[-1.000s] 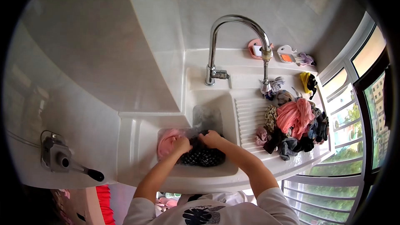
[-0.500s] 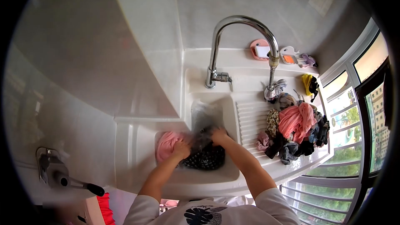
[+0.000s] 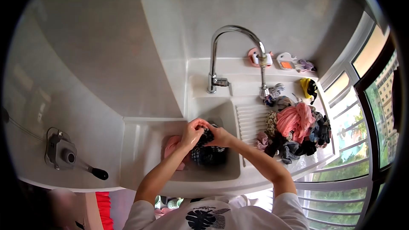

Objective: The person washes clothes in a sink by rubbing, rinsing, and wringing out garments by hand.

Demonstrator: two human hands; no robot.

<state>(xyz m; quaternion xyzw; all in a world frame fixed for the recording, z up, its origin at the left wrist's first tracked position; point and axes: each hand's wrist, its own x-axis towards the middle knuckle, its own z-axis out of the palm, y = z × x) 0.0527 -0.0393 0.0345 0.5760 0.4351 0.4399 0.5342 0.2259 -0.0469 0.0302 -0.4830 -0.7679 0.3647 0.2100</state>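
Observation:
A wet black garment with a pale pattern (image 3: 203, 156) hangs from both my hands into the white sink basin (image 3: 233, 172). My left hand (image 3: 194, 132) is closed around its bunched upper part. Close beside it, my right hand (image 3: 219, 137) grips the same bunch from the other side. Below my left wrist, a pink cloth (image 3: 173, 145) lies at the left of the basin. What kind of garment the black one is, I cannot make out.
A chrome faucet (image 3: 235, 29) arches over the sink. On the ribbed washboard (image 3: 248, 121) to the right lies a heap of mixed clothes (image 3: 295, 121). Soap dishes (image 3: 286, 61) stand on the back ledge. A crank handle (image 3: 68, 157) is mounted on the left wall.
Both hands have come up and together, lifting part of the black garment out of the basin. The pink cloth is out of my left hand. The whole view has shifted slightly.

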